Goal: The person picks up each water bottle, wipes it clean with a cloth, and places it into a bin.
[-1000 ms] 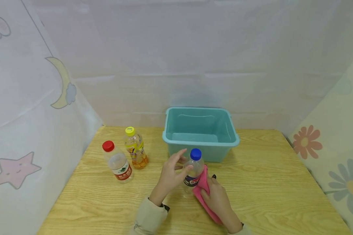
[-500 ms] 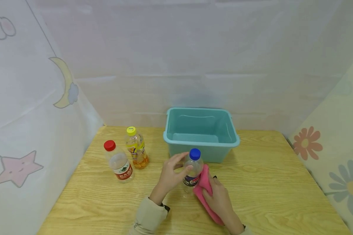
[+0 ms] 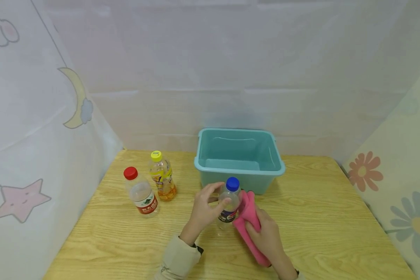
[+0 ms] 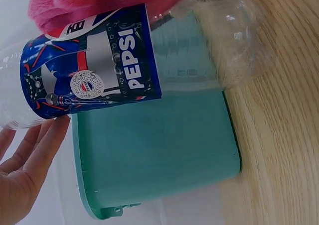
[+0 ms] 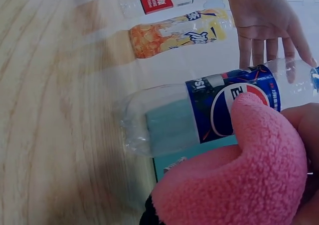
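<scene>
Holding pink cloth (image 5: 246,177) against a Pepsi bottle (image 4: 134,56) (blue-capped) — two-handed.

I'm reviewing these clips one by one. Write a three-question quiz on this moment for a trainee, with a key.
1. Multiple choice: which hand holds the pink cloth?
A) left
B) right
C) both

2. True or false: the blue-capped bottle is inside the teal bin.

3. Count: how many bottles show in the head view?

Key:
1. B: the right hand grips it.
2. False: it is in front of the bin, on the person's side.
3. Three: the blue-capped one, the yellow-capped bottle and the red-capped bottle.
</scene>
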`<state>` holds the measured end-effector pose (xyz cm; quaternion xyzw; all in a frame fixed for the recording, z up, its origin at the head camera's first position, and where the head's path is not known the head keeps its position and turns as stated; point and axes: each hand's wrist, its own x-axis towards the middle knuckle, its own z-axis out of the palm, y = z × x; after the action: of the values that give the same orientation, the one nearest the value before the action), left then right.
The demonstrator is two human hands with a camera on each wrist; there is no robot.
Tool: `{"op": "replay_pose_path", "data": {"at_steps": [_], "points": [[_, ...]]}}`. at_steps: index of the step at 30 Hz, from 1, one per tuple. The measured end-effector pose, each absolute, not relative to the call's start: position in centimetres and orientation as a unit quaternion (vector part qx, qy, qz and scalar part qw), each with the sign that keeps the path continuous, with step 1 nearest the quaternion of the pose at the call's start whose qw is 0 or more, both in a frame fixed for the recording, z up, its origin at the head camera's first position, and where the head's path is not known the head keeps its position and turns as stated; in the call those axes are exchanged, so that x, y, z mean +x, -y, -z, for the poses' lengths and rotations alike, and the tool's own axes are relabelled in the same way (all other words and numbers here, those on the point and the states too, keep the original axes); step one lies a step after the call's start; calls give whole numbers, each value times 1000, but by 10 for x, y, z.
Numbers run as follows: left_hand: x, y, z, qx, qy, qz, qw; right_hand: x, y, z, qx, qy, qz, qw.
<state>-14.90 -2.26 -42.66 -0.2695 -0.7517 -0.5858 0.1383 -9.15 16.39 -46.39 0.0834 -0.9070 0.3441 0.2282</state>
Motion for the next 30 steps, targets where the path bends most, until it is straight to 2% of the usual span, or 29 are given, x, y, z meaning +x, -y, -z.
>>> {"op": "replay_pose_path", "data": {"at_steps": [14, 30], "points": [[-145, 16, 434, -248, 759, 571, 190, -86, -165, 446, 102, 875, -361, 306], [-140, 12, 430, -230, 761, 568, 213, -90, -161, 421, 134, 863, -355, 332]]}}
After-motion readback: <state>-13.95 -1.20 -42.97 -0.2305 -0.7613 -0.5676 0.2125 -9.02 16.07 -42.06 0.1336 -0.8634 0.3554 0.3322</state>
